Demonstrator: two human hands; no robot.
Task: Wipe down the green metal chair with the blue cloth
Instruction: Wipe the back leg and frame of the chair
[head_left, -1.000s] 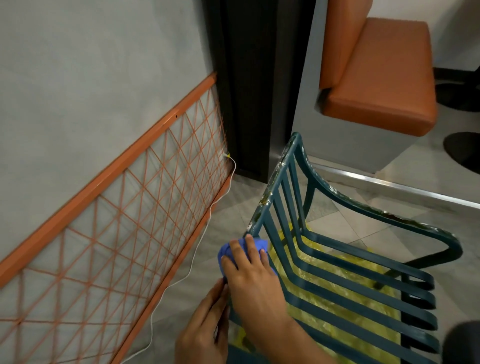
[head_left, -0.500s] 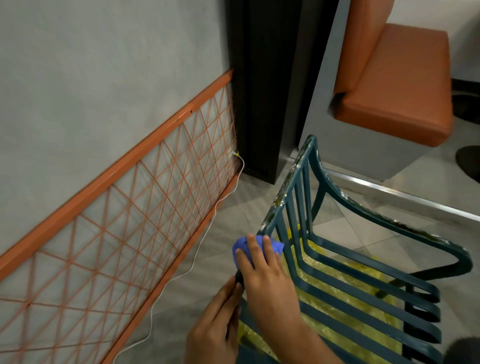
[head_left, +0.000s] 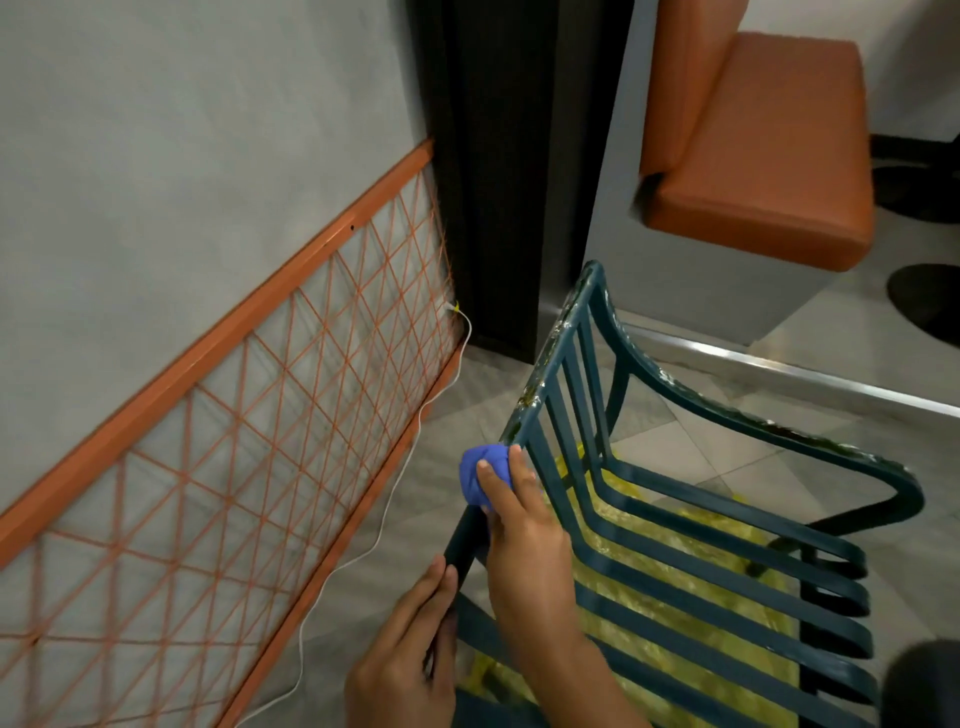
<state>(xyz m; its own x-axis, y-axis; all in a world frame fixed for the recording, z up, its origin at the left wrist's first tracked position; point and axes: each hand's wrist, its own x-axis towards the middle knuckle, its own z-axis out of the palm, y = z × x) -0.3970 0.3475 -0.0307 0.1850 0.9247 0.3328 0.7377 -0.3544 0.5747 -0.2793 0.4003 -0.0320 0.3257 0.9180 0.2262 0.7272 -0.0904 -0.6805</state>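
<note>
The right hand (head_left: 524, 540) presses the bunched blue cloth (head_left: 480, 475) against the green metal chair (head_left: 675, 519), on its top rail near the corner, fingers curled over the wad. The left hand (head_left: 408, 649) grips the chair's dark frame lower down. An orange bench (head_left: 769, 156) stands beyond.

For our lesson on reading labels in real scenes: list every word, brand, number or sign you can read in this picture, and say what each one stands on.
None: no readable text shows in this view.
The green metal chair, the blue cloth, the orange bench, the orange wire grid and the grey wall all bear no lettering.
The pale specks on the chair's top rail are marks, not writing.
</note>
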